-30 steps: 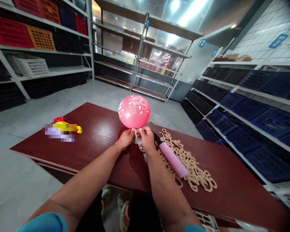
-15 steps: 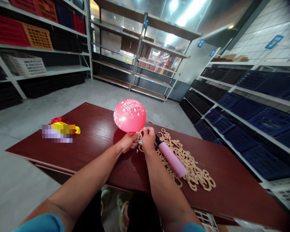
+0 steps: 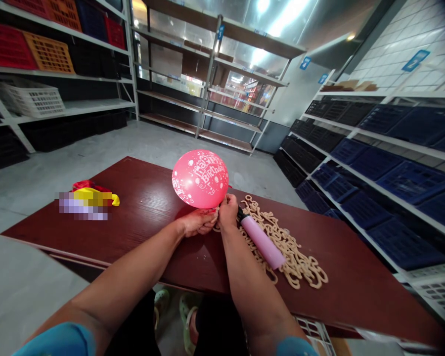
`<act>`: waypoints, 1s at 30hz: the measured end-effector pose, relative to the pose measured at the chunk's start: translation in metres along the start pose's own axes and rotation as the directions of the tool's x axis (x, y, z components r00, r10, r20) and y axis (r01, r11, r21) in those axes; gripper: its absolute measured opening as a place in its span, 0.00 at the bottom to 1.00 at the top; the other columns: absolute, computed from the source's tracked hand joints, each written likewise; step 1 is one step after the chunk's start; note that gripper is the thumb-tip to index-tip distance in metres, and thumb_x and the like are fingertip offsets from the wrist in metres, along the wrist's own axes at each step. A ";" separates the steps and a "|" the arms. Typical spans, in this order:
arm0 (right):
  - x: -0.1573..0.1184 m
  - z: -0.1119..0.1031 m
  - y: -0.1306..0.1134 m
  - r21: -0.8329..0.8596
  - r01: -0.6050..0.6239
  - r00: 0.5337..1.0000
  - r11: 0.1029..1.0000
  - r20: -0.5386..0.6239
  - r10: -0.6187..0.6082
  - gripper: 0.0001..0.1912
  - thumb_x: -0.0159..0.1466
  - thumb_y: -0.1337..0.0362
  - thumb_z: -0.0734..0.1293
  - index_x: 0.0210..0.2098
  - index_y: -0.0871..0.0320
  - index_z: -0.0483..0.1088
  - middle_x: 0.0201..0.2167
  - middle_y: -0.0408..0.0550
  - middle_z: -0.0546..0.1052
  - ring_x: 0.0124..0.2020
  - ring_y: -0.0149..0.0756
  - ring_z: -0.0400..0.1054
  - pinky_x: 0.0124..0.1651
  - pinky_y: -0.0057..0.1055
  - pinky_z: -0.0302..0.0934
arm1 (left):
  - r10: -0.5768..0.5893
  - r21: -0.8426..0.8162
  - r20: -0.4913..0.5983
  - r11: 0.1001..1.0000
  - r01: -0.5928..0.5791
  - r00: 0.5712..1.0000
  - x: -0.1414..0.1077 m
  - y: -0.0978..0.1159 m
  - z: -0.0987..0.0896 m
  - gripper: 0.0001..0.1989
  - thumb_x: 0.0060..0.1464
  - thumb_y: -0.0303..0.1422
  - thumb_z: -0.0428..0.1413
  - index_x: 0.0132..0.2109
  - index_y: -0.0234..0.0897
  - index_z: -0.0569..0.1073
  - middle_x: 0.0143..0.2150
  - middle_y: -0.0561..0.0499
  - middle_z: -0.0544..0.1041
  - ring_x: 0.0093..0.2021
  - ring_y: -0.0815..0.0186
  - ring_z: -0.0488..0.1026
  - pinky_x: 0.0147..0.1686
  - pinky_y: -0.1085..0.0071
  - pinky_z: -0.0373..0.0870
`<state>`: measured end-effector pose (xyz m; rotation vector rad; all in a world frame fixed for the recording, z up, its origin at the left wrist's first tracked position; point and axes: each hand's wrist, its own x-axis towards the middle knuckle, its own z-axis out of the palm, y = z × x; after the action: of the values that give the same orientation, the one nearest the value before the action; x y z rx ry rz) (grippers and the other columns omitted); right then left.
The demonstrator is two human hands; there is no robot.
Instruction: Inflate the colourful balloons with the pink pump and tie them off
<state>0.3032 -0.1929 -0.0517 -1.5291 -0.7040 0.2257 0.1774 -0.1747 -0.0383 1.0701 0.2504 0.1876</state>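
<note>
A round pink-red balloon (image 3: 200, 179) printed with white "Happy Birthday" lettering stands inflated over the table. My left hand (image 3: 200, 222) is closed at its underside, and my right hand (image 3: 228, 210) pinches beside it at the balloon's neck. A bit of beige shows between the two hands; most of the neck is hidden by my fingers. Just right of my right hand lies a pink cylindrical hand pump (image 3: 263, 242) with a black nozzle end. It rests on a pile of beige curved, hook-like pieces (image 3: 304, 269).
Red and yellow limp pieces (image 3: 96, 196), partly blurred out, lie at the left of the dark red table (image 3: 144, 183). Shelves with crates (image 3: 46, 52) stand at left, a metal rack (image 3: 207, 106) behind, and blue crates (image 3: 411, 183) at right.
The balloon has turned and tilted right, so its lettering faces me more. My hands have come closer together at its neck, both still closed.
</note>
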 end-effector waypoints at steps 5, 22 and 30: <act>0.001 0.004 0.003 0.073 -0.015 1.000 0.997 -0.020 0.017 0.08 0.56 0.57 0.59 0.28 0.56 0.60 0.21 0.38 0.67 0.22 0.28 0.60 0.28 0.25 0.57 | 0.065 0.173 -0.133 0.984 -0.041 0.989 0.003 -0.001 -0.004 0.19 0.51 0.45 0.50 0.23 0.37 0.54 0.17 0.60 0.49 0.14 0.78 0.42 0.15 0.78 0.38; -0.003 0.023 0.022 0.140 -0.257 0.964 0.956 0.101 0.244 0.05 0.57 0.61 0.58 0.31 0.56 0.60 0.22 0.40 0.71 0.13 0.27 0.62 0.13 0.23 0.54 | 0.554 0.844 -0.535 0.385 0.373 0.638 0.023 0.026 -0.018 0.23 0.57 0.42 0.38 0.33 0.37 0.75 0.30 0.46 0.75 0.31 0.65 0.71 0.31 0.73 0.61; -0.002 0.023 0.022 0.124 -0.324 0.940 0.938 0.152 0.304 0.06 0.57 0.62 0.59 0.33 0.56 0.59 0.28 0.42 0.72 0.14 0.25 0.63 0.11 0.19 0.50 | 0.356 0.706 -0.634 0.630 0.324 0.687 0.081 0.072 -0.025 0.32 0.55 0.50 0.35 0.33 0.32 0.76 0.30 0.43 0.76 0.32 0.61 0.72 0.31 0.69 0.66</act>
<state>0.2952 -0.1738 -0.0760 -1.4886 -0.5277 0.6119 0.2453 -0.0980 0.0053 1.8606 1.1654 0.5767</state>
